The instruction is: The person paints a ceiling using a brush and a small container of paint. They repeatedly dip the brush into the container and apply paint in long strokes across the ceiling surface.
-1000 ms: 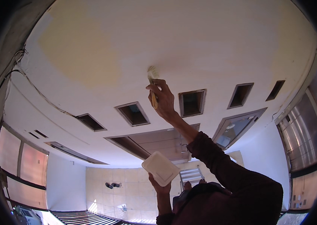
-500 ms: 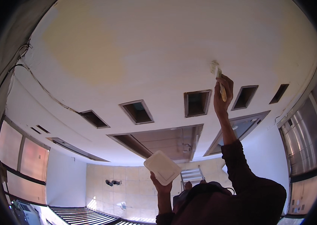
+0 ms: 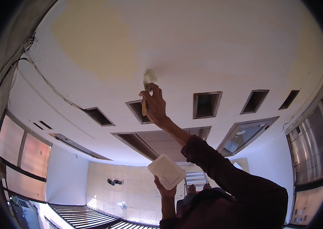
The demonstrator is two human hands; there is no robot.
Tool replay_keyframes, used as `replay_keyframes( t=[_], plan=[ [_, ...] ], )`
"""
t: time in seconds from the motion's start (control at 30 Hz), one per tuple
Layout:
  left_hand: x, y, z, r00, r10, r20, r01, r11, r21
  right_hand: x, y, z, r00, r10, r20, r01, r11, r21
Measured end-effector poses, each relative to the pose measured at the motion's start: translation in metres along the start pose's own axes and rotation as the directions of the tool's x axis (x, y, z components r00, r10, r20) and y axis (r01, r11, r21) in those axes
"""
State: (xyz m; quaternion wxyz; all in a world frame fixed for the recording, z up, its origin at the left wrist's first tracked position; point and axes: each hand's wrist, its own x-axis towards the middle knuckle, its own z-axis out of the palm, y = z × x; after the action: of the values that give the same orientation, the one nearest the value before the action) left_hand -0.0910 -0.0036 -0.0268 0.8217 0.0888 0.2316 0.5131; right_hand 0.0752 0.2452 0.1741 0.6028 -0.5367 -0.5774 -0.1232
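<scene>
A paintbrush (image 3: 150, 75) with pale bristles and a yellowish handle is gripped in my right hand (image 3: 156, 105). Its splayed bristles appear to press on the white wall (image 3: 207, 45), just right of a large yellow patch (image 3: 96, 42). My right arm reaches across toward the left, in front of one of the framed openings. Lower down, my left hand (image 3: 166, 191) is closed on the lower edge of a white plastic container (image 3: 166, 171) with rounded corners. What the container holds is hidden, because its outer side shows here.
A step ladder (image 3: 196, 178) is under my feet. Several small framed openings (image 3: 207, 105) line the wall above a doorway (image 3: 161, 143). Dark cables (image 3: 50, 86) run along the left. A pair of dark slippers (image 3: 115, 182) lies on the tiled floor (image 3: 134, 194), near a slatted railing (image 3: 77, 215).
My right hand has swept the brush left along the wall, from between two right-hand openings to beside the yellow patch. My left hand and the container have stayed almost in place.
</scene>
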Motion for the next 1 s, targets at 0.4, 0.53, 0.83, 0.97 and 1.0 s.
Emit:
replay_keyframes(
  t=[0.4, 0.53, 0.83, 0.97, 1.0],
  plan=[
    [0.011, -0.01, -0.001, 0.996, -0.069, 0.058, 0.07, 0.998, -0.002, 0.008, 0.043, -0.101, 1.0, 0.017, 0.025, -0.021, 0.988, 0.154],
    [0.017, -0.013, -0.001, 0.991, -0.103, 0.087, 0.105, 0.994, -0.011, 0.008, 0.095, -0.213, 0.988, 0.147, -0.047, -0.139, 0.979, 0.151],
    [0.022, -0.018, 0.02, 0.986, -0.141, 0.094, 0.134, 0.988, 0.07, 0.01, 0.206, -0.394, 0.951, 0.17, -0.258, -0.158, 0.985, 0.066],
    [0.021, -0.02, 0.017, 0.987, -0.132, 0.095, 0.13, 0.991, 0.024, 0.012, 0.217, -0.423, 0.886, 0.109, -0.452, -0.156, 0.985, -0.069],
    [0.019, -0.022, 0.02, 0.99, -0.119, 0.081, 0.117, 0.993, 0.024, 0.014, 0.216, -0.427, 0.847, 0.04, -0.53, -0.151, 0.974, -0.167]
  ],
)
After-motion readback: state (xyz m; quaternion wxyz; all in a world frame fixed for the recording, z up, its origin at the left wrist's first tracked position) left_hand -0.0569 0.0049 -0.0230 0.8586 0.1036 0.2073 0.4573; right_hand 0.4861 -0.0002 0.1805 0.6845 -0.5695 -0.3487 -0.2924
